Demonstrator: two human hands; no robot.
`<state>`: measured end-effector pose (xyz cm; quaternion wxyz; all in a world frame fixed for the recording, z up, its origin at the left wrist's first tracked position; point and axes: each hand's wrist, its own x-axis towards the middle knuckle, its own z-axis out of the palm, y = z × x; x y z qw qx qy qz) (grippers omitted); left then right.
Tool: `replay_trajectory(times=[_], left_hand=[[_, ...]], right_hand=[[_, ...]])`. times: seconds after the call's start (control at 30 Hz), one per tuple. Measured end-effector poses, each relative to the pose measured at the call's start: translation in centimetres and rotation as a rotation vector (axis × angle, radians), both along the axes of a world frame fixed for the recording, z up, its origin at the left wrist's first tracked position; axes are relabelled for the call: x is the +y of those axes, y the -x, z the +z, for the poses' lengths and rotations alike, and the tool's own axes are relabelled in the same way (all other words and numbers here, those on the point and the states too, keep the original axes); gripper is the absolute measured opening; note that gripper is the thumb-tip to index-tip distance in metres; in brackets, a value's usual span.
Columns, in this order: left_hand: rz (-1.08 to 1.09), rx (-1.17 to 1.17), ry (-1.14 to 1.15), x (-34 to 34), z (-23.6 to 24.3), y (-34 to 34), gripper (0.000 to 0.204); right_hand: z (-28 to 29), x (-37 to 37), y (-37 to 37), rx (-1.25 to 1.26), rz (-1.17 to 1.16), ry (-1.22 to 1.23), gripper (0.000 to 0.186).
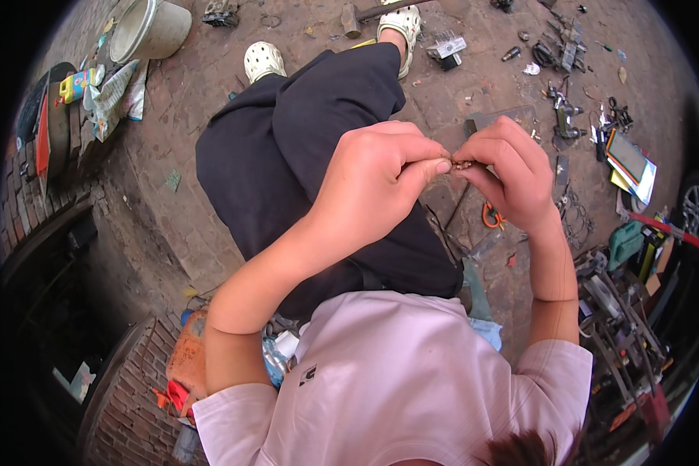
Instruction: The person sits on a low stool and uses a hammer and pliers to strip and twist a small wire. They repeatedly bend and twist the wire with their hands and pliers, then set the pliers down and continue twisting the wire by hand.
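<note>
My left hand (pixel 377 182) and my right hand (pixel 509 171) meet in front of me, above my dark trousers (pixel 311 155). Both pinch a small brownish metal part (pixel 464 164) between thumb and fingertips. The part is tiny and mostly hidden by my fingers, so its shape is unclear. I sit with my legs stretched forward, white clogs (pixel 264 60) on my feet.
Brick-paved ground (pixel 179 179) carries scattered metal parts and tools (pixel 563 50) at the upper right. Orange-handled pliers (pixel 492 217) lie below my right hand. A white bucket (pixel 149 29) stands upper left. Boxes and tools (pixel 629 256) crowd the right side, and a brick ledge (pixel 132 388) is lower left.
</note>
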<state>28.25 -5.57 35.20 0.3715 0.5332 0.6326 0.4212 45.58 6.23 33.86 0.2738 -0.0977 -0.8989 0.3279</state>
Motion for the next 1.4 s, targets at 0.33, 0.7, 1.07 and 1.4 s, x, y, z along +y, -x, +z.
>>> replay_trajectory(times=[0.33,0.7,1.07,1.4], left_hand=[[-0.063,0.654,-0.485,0.4,-2.5,-0.4,0.027],[-0.418,0.807,-0.837,2.3,-4.1,2.4,0.025],[-0.175,0.583,-0.536,7.0,-0.6,3.3,0.008],[-0.328,-0.355,0.408,7.4,0.5,5.4,0.017]], right_hand=[[-2.1,-3.5,0.2,-0.048,-0.299,1.162,0.01],[-3.3,-3.0,-0.6,0.019,-0.048,2.226,0.022],[-1.5,1.6,1.9,0.146,-0.214,0.909,0.032],[-0.9,4.4,1.3,0.114,0.059,-0.344,0.034]])
